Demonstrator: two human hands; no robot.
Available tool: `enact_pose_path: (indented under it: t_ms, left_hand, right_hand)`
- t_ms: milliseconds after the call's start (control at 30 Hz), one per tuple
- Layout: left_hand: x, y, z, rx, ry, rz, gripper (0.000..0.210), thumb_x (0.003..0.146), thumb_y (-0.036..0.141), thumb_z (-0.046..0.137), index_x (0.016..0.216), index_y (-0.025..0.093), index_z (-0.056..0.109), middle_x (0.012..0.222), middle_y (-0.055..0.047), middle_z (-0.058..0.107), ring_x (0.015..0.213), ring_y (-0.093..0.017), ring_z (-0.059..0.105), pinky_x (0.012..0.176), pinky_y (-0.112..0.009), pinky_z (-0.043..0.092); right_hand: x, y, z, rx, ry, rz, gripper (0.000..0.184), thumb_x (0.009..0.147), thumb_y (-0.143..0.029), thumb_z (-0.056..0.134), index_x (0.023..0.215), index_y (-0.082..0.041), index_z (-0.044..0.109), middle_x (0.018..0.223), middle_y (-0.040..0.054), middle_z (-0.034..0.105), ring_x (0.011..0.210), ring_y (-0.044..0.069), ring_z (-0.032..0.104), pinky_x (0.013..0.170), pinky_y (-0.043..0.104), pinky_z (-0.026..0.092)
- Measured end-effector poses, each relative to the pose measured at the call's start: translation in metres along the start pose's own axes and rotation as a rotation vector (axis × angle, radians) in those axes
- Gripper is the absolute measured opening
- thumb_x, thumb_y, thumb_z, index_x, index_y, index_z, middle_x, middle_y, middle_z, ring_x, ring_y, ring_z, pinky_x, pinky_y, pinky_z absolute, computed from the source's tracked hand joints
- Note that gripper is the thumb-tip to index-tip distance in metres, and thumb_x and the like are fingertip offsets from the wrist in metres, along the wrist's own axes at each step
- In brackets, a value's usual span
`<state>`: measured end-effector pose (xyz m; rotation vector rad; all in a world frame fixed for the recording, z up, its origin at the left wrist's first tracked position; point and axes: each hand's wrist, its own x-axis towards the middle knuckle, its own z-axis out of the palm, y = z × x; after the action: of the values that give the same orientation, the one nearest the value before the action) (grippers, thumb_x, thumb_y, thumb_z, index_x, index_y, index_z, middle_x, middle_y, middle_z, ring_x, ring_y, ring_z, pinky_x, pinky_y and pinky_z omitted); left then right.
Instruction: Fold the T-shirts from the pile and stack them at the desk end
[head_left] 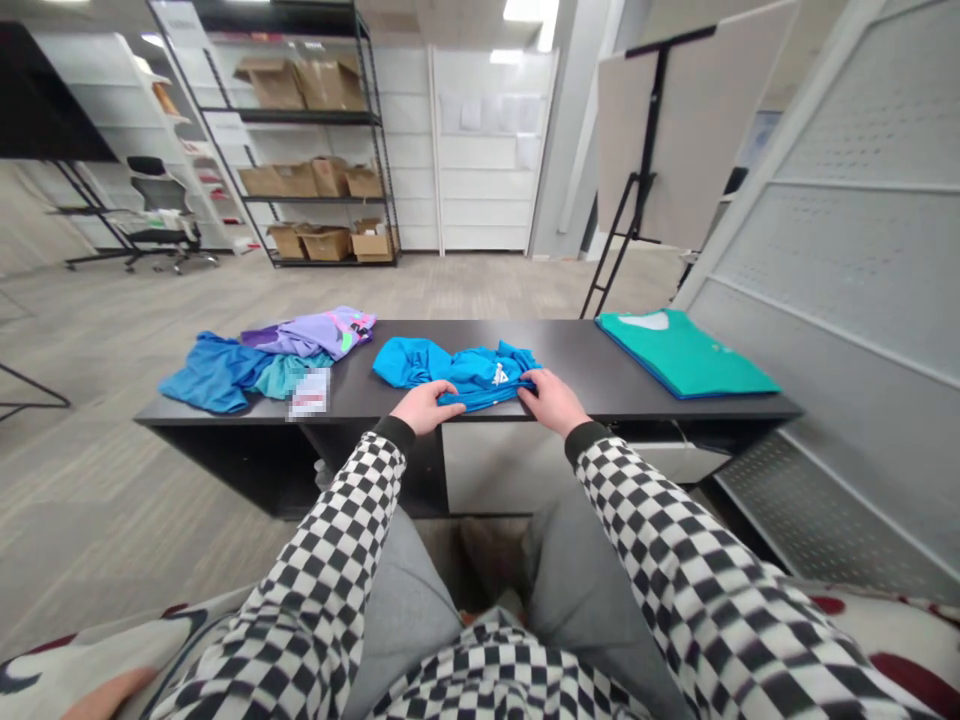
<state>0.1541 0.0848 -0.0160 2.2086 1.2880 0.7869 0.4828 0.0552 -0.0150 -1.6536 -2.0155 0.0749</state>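
A bright blue garment [472, 372] with a small white print lies bunched on the dark table in front of me. At its near left edge, my left hand [426, 406] has thumb and fingers closed on the cloth. My right hand [553, 402] grips the near right edge, close to the white print. Left of it is a loose pile: a blue garment [214, 372], a teal one [279, 376] and a purple one [315, 334] with a colourful print. To the right, green folded shirts [686, 355] lie flat in a stack, with a blue layer underneath.
The dark table [570, 350] has open compartments and a pale drawer front [499, 465] below. A partly blurred white card [309, 392] lies by the left pile. A perforated panel [840, 260] stands close on the right. Beyond are a shelf with cardboard boxes [326, 242] and an easel board [675, 130].
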Motion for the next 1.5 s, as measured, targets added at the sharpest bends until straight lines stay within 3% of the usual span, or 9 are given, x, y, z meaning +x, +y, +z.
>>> enact_pose_path:
  t_ms: [167,367,733,1500]
  left_hand:
    - [0.002,-0.002,-0.006,0.034,-0.032,-0.005,0.041,0.083,0.047,0.080,0.116,0.024,0.082,0.100,-0.003,0.079,0.093,-0.027,0.073,0.088,-0.038,0.058]
    - [-0.001,-0.005,0.006,0.120,0.049,-0.017,0.033,0.092,0.047,0.074,0.116,0.025,0.083,0.117,-0.007,0.085,0.110,-0.031,0.078,0.104,-0.042,0.058]
    - [-0.002,0.008,0.026,0.454,0.218,-0.035,0.032,0.106,0.036,0.060,0.127,0.025,0.081,0.129,-0.010,0.084,0.121,-0.032,0.078,0.109,-0.041,0.056]
    - [-0.002,0.023,0.026,0.496,0.151,-0.028,0.027,0.106,0.030,0.060,0.126,0.025,0.078,0.122,-0.011,0.083,0.114,-0.032,0.077,0.098,-0.043,0.052]
  right_hand:
    - [0.000,0.001,0.003,-0.017,0.001,-0.014,0.033,0.110,-0.035,0.063,0.137,-0.020,0.072,0.138,0.0159,0.074,0.124,0.031,0.070,0.110,0.041,0.052]
    - [-0.002,0.001,0.008,-0.015,0.008,-0.041,0.029,0.111,-0.033,0.060,0.133,-0.020,0.073,0.136,0.0168,0.074,0.122,0.033,0.069,0.109,0.043,0.052]
    - [-0.008,-0.007,-0.001,-0.031,-0.021,-0.012,0.028,0.114,-0.033,0.053,0.128,-0.020,0.074,0.132,0.0157,0.076,0.122,0.031,0.071,0.108,0.039,0.051]
    - [-0.009,-0.006,0.003,-0.133,0.030,-0.009,0.031,0.111,-0.034,0.054,0.128,-0.021,0.076,0.133,0.0153,0.076,0.120,0.033,0.070,0.106,0.042,0.053]
